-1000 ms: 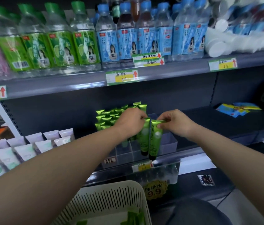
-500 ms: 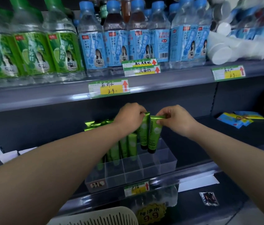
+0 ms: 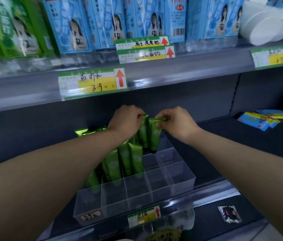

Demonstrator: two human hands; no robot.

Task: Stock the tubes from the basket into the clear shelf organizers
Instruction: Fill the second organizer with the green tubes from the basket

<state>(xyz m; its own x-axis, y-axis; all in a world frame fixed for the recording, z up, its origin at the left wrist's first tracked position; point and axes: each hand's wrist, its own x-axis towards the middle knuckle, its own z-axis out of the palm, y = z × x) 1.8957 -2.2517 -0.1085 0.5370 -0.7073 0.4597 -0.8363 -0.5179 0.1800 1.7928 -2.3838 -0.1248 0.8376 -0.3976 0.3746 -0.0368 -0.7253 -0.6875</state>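
Stocked tubes (image 3: 125, 158) stand in the left cells. Left hand (image 3: 126, 121) pinches the left tube (image 3: 144, 134) by its crimp; right tube (image 3: 154, 138) pinched likewise by right hand (image 3: 175, 122). Both hang cap-down over the clear organizer (image 3: 180, 181), probably for straight lowering into rear cells.

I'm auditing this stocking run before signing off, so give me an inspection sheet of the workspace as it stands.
Surface: dark shelf holding a clear organizer.
Job's things: green tubes upright in the organizer's left compartments; front row and right column hold none.
Clutter: blue packets on the shelf's right; foil packet on the ledge below.
Hands: left hand pinches the left tube by its crimp, right hand the right tube, both cap-down over the back row.
Cables: nothing seen.
Surroundings: bottles and price tags on the shelf above.
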